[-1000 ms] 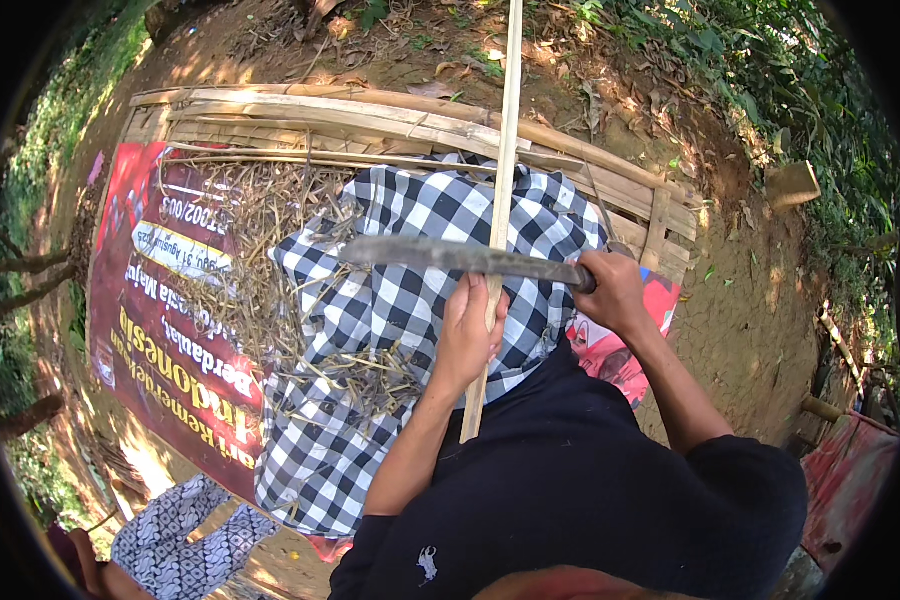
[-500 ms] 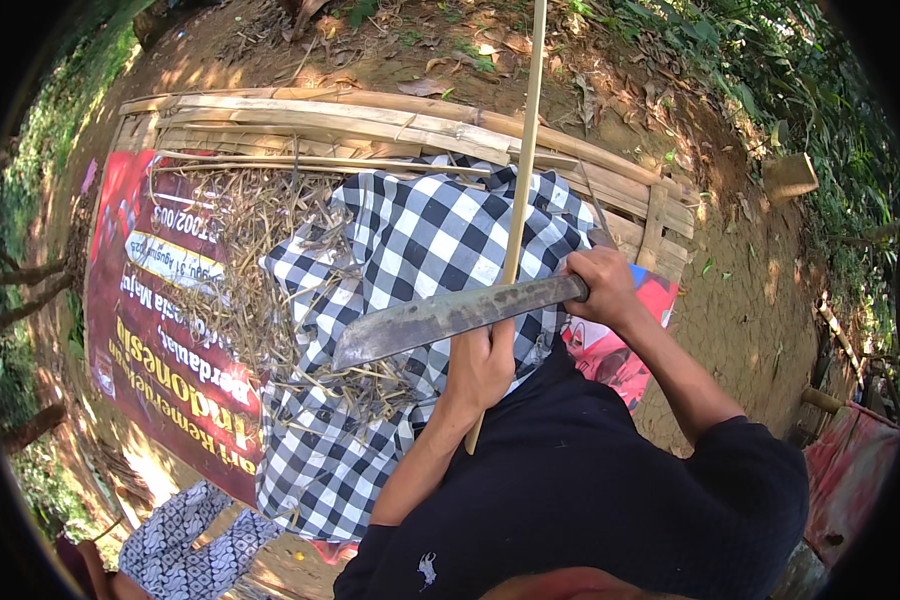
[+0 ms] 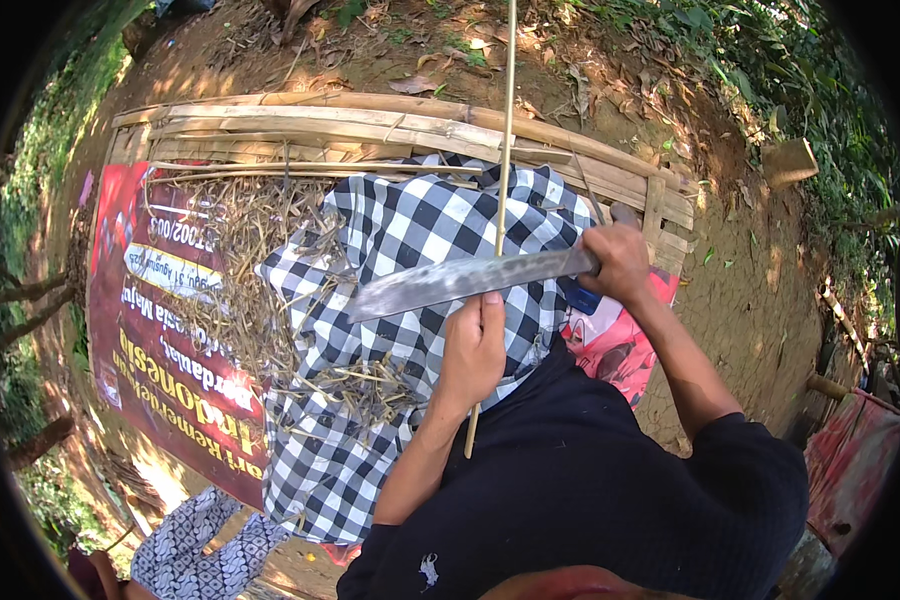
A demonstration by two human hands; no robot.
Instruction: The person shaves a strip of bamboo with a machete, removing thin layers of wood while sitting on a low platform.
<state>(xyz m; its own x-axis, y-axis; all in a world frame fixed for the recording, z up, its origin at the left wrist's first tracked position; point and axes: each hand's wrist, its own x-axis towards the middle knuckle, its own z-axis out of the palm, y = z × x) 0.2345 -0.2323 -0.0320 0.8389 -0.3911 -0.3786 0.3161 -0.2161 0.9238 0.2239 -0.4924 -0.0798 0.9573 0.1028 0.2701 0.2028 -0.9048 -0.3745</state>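
Note:
My left hand [image 3: 473, 350] is closed around a thin bamboo strip [image 3: 507, 130], whose lower end sticks out below the fist towards my lap. The strip runs up past the top of the picture. In my right hand [image 3: 617, 262] is the handle of a machete [image 3: 470, 282]. Its long dark blade lies across the strip, just above my left thumb, with the tip pointing left and slightly blurred. Whether the edge bites into the strip cannot be seen. Under both hands a black-and-white checkered cloth [image 3: 420, 225] is spread, with bamboo shavings [image 3: 365, 390] on it.
A bamboo-slat platform [image 3: 320, 118] bears a dark red printed banner [image 3: 180, 400] covered with more shavings. Thin strips lie along its far side. A pink-red sheet [image 3: 620, 350] is by my right forearm. At lower left, patterned clothing [image 3: 205, 545] of another person shows. A cut stump [image 3: 790, 163] stands right.
The machete and my right hand have shifted a little to the right. The strip looks narrower now, and its upper part has moved left. My left hand still grips it.

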